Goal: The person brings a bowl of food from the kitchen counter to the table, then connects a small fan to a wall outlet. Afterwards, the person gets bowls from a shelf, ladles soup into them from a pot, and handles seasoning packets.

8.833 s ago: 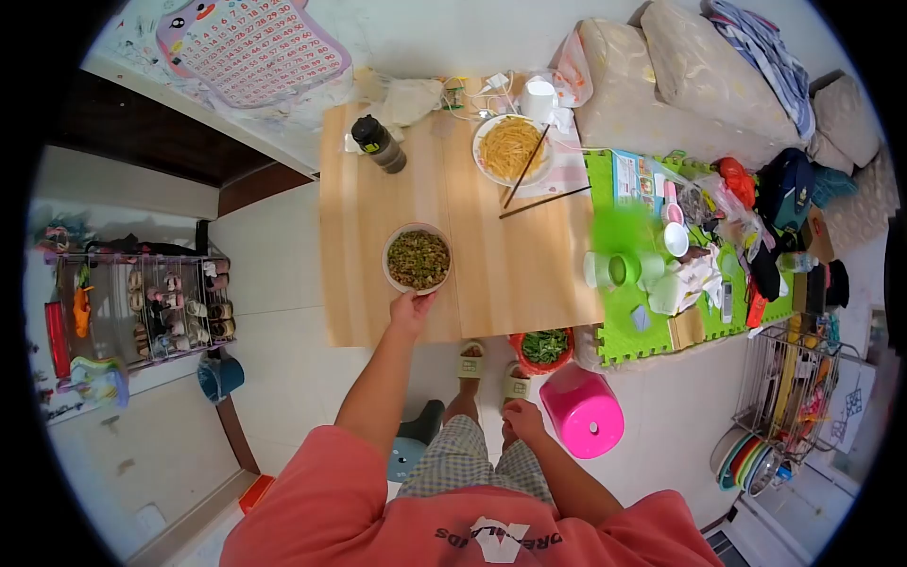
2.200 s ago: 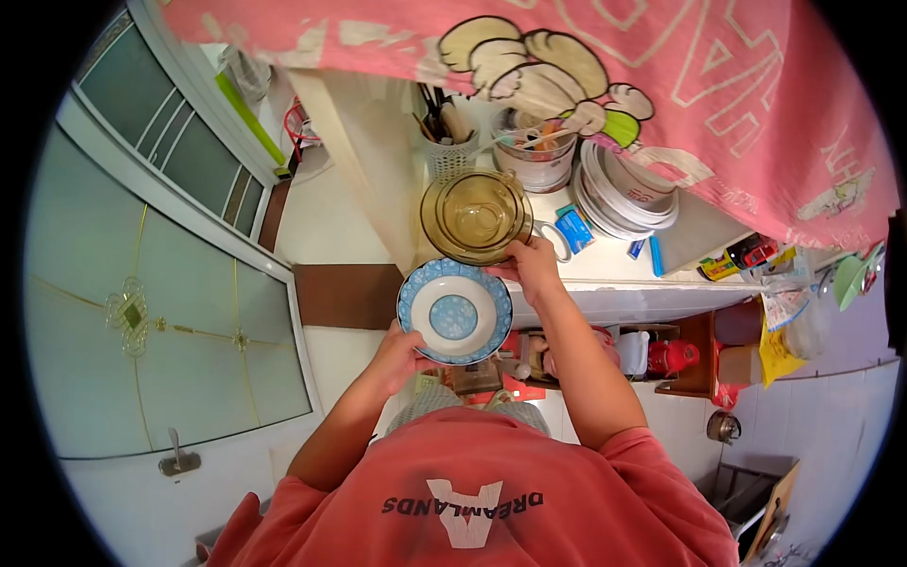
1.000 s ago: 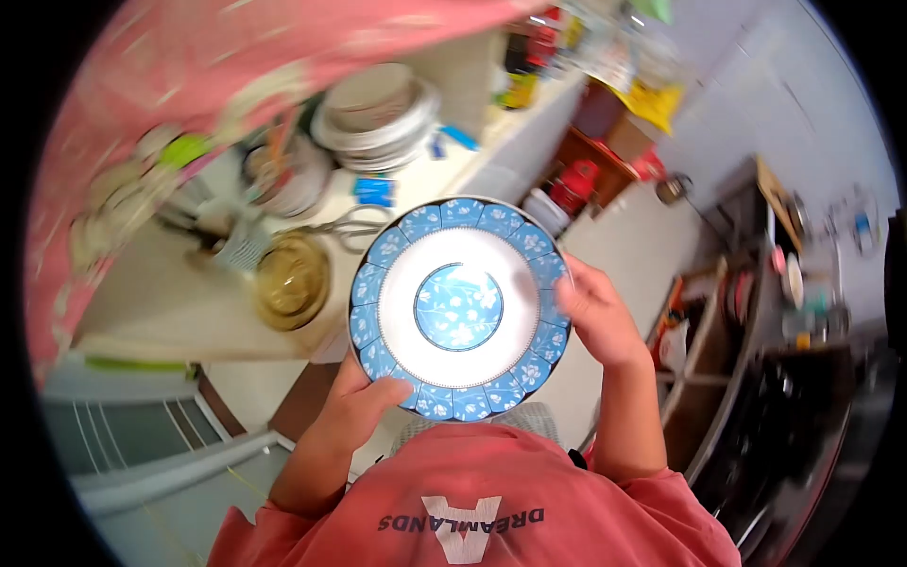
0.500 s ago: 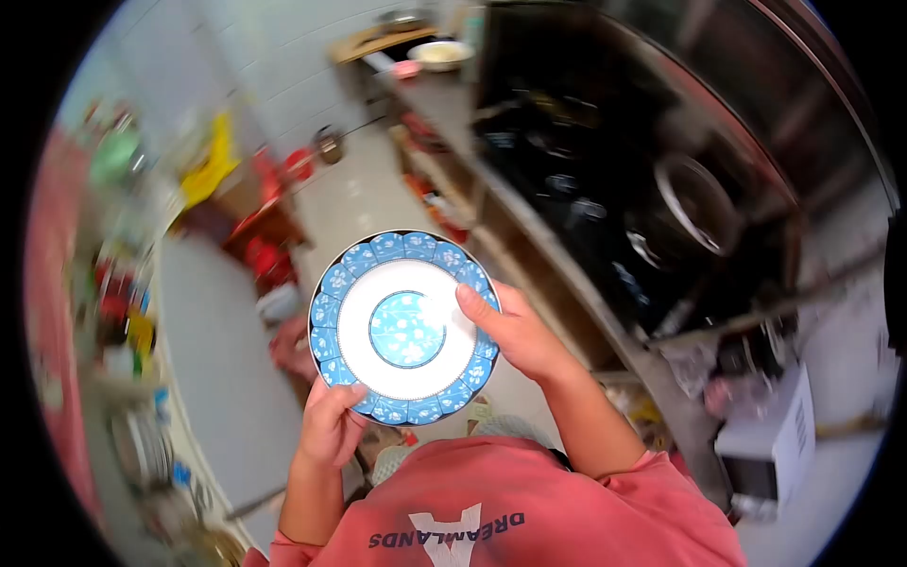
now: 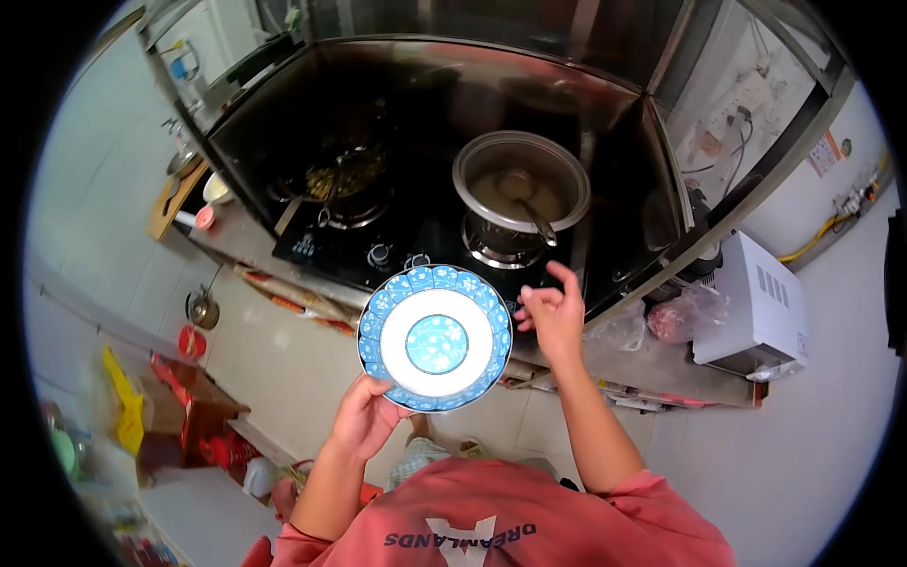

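A blue and white patterned plate (image 5: 437, 389) is held out in front of me at waist height. My left hand (image 5: 367, 416) grips its lower left rim, thumb on top and fingers underneath. Beside the plate's right edge, my right hand (image 5: 555, 312) is raised with its fingers apart and nothing in them. Just beyond that hand stands a metal pot (image 5: 472, 189) on the right burner, with pale liquid inside. A ladle (image 5: 540, 222) rests in the pot, its handle over the near rim toward my right hand.
On the left burner sits a wok (image 5: 345, 180) with chopped food and a utensil in it. A white microwave (image 5: 761, 298) and a plastic bag (image 5: 685, 317) lie to the right. A kettle (image 5: 202, 309) stands on the floor at left, near a wooden stool (image 5: 203, 406).
My view has swung right to face the stove. My right hand has let go of the plate and moved toward the ladle; my left hand still holds the plate.
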{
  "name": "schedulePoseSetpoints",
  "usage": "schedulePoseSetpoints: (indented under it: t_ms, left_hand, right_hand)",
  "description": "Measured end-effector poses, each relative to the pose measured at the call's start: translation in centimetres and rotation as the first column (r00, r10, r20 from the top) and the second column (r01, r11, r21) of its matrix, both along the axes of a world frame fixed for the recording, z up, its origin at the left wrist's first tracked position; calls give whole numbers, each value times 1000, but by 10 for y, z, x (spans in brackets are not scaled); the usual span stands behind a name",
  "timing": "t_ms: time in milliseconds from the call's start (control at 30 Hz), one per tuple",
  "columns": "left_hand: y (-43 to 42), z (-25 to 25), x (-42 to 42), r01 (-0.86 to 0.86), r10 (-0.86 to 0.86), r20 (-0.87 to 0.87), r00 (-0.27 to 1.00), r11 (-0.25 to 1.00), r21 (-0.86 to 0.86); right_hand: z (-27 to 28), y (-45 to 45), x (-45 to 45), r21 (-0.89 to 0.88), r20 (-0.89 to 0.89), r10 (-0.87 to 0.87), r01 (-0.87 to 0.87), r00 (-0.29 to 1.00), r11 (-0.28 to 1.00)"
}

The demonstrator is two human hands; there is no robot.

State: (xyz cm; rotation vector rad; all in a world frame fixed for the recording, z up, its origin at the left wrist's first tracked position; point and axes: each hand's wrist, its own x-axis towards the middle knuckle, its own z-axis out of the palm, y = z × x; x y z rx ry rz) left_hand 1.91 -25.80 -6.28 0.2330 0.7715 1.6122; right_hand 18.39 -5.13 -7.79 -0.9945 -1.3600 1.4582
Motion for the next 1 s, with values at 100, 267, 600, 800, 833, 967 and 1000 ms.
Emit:
schedulePoseSetpoints:
  t_ms: [100,267,600,800,833,967,1000]
  left_hand:
    - [28,-12,-42,44,-44,-29,999,999,-21]
    - [67,-3,-93,127,-132,-85,988,990,-57]
    - [120,-3,-133,133,-136,-89,987,990,-38]
    - [135,1,-130,37,-46,-146,988,997,-64]
    - [136,1,-129,36,-45,-147,988,997,-66]
    - [140,3,-122,2,-15,-157,988,996,-85]
    - [140,4,-121,-13,-2,-159,987,996,-89]
  right_hand:
    - [3,37,-38,95,-23,-159,160,987,983]
    - [17,87,-70,124,-41,-420,422,906,898]
    - [43,145,-71,118,137,-470,456,872,882]
    - [34,156,-41,499,287,-513,330,809,801]
    - [31,159,-40,494,224,-452,300,863,816]
    - [29,161,-45,286,112,-298,257,948,923]
    - [30,159,-45,206,61,-286,268,956,941]
